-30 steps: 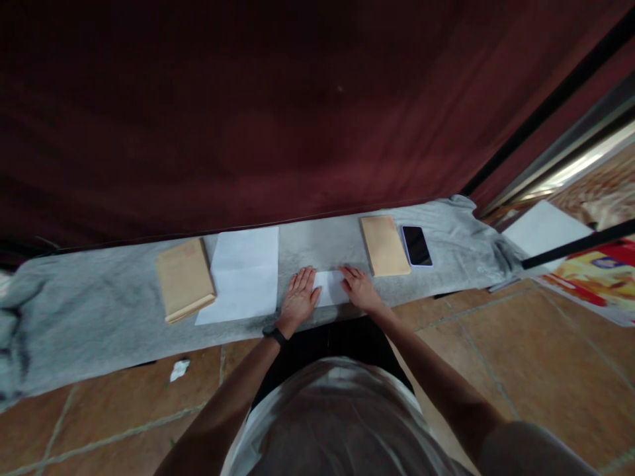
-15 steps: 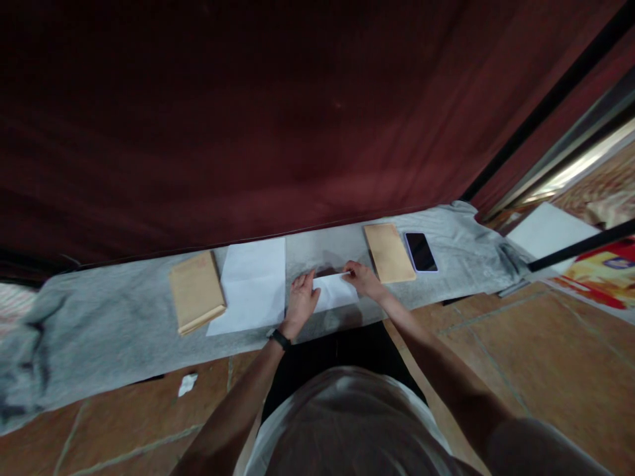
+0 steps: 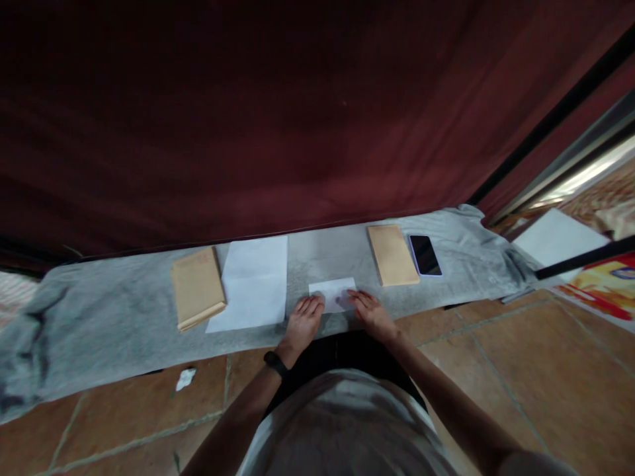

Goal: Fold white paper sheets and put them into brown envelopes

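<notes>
A small folded white paper (image 3: 333, 292) lies on the grey cloth (image 3: 114, 311) right in front of me. My left hand (image 3: 303, 318) rests flat at the paper's near left corner, fingers stretched out. My right hand (image 3: 370, 312) lies flat on the paper's near right edge, fingers also extended. A black band sits on my left wrist. Both hands press on the paper and grip nothing.
Left of the hands lie a larger white sheet (image 3: 254, 283) and a stack of brown envelopes (image 3: 197, 288). To the right are another brown envelope stack (image 3: 393, 254) and a black phone (image 3: 425, 254). A dark red curtain hangs behind. A paper scrap (image 3: 185, 379) lies on the tiled floor.
Half a second ago both hands held the paper's far edge, lifting it. Now the paper lies flat, folded smaller, and both hands have drawn back to its near edge.
</notes>
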`<action>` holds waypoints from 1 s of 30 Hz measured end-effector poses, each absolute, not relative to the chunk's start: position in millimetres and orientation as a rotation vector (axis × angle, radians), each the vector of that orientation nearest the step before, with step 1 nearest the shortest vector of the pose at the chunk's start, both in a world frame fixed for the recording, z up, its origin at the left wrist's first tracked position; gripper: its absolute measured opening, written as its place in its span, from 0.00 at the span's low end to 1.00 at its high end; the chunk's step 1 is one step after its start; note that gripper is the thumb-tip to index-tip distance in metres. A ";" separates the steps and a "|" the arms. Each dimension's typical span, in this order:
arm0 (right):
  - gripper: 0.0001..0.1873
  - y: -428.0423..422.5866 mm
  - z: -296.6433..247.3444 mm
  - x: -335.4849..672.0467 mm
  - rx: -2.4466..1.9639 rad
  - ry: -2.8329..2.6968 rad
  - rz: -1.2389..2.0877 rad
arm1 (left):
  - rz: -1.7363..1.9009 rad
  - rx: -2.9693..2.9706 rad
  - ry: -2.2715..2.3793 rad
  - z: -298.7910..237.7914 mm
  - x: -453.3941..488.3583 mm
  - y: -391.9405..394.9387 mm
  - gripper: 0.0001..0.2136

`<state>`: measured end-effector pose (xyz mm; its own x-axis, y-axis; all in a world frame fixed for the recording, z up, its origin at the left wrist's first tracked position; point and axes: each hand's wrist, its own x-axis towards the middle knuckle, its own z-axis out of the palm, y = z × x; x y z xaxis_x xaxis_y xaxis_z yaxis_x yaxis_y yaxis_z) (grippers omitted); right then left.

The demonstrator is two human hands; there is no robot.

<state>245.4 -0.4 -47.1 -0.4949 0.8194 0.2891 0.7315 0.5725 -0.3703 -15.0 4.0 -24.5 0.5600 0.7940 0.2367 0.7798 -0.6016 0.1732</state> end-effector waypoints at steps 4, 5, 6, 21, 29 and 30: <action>0.27 -8.2 -50.5 249.0 -1.195 -2.442 0.327 | 0.479 2.571 1.456 -22.5 -11.9 -4.6 0.20; 0.26 -8.3 -48.8 249.4 -1.189 -2.446 0.343 | 0.481 2.547 1.462 -19.6 -8.7 -4.4 0.21; 0.26 -8.1 -46.9 249.2 -1.187 -2.443 0.357 | 0.478 2.539 1.452 -16.9 -3.7 -3.2 0.21; 0.23 -4.0 -53.1 233.8 -1.331 -2.281 0.299 | 0.357 2.689 1.511 -44.2 29.7 13.8 0.25; 0.27 14.2 -57.4 207.5 -1.518 -2.275 0.098 | 0.368 2.630 1.561 -42.7 27.1 7.9 0.26; 0.28 13.0 -58.3 208.6 -1.530 -2.265 0.083 | 0.381 2.609 1.579 -43.1 25.0 6.9 0.27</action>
